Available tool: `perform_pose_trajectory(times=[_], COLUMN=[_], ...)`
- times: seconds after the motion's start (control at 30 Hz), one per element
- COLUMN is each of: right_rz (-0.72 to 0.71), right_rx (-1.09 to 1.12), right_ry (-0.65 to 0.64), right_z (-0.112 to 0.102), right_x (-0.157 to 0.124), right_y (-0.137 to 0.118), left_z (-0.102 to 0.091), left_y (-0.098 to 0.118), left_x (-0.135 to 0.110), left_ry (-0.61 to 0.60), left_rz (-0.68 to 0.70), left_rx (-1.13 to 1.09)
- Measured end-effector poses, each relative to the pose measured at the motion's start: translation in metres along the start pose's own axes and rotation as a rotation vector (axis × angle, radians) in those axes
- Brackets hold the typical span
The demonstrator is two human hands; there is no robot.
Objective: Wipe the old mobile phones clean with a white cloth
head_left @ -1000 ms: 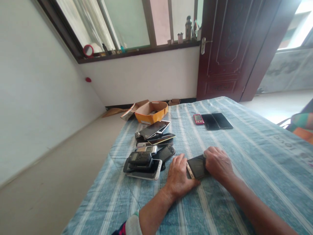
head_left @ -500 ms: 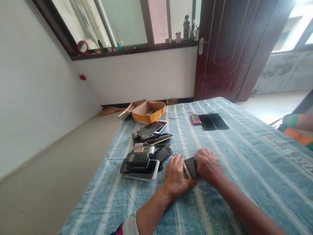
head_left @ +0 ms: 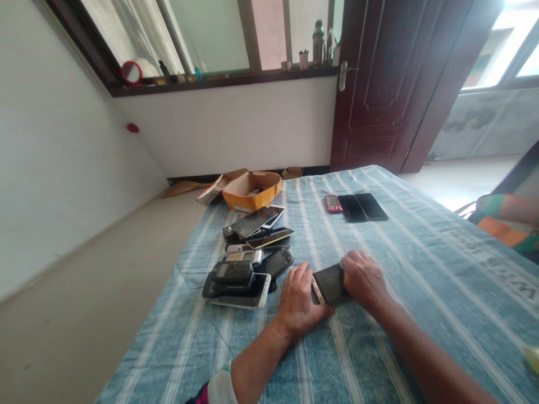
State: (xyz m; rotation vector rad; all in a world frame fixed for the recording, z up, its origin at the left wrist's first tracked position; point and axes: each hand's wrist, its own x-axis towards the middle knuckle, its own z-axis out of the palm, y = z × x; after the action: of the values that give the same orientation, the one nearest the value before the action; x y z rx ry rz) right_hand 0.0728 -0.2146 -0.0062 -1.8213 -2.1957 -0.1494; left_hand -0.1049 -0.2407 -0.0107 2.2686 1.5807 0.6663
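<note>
A dark smartphone (head_left: 329,283) with a pale edge lies on the blue striped cloth (head_left: 421,264) between my two hands. My left hand (head_left: 298,303) rests palm down against its left side, fingers curled at the edge. My right hand (head_left: 364,279) covers its right end, fingers closed over it. Just left of my hands lies a heap of phones (head_left: 248,258), several stacked on each other.
A red phone (head_left: 332,203) and two black phones (head_left: 362,207) lie side by side farther back. An orange cardboard box (head_left: 251,191) stands at the table's far edge. A dark door (head_left: 379,84), a window sill with small items and bare floor at left.
Both hands stay on the dark phone; they drew closer together half a second ago and now sit slightly apart again, showing more of the screen. The view has shifted a little.
</note>
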Motion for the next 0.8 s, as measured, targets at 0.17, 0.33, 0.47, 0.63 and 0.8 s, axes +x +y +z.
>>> perform_pose_trajectory(times=[0.17, 0.33, 0.47, 0.63, 0.8], right_rz=[-0.203, -0.149, -0.044, 0.041, -0.058], right_rx=[0.104, 0.090, 0.032, -0.013, 0.043], right_ry=[0.018, -0.018, -0.037, -0.021, 0.024], right_z=[0.004, 0.002, 0.000, 0.000, 0.004], right_x=[-0.006, -0.001, 0.005, 0.007, -0.001], right_y=[-0.033, -0.029, -0.009, 0.004, -0.013], left_z=[0.003, 0.001, -0.003, -0.005, 0.000], left_y=[-0.002, -0.001, 0.003, 0.004, -0.001], left_x=[0.000, 0.000, 0.000, 0.000, 0.000], left_ry=[0.028, 0.013, -0.012, -0.012, 0.000], left_rz=[0.028, 0.017, -0.003, -0.005, 0.010], left_rx=[0.019, 0.017, 0.006, -0.002, 0.006])
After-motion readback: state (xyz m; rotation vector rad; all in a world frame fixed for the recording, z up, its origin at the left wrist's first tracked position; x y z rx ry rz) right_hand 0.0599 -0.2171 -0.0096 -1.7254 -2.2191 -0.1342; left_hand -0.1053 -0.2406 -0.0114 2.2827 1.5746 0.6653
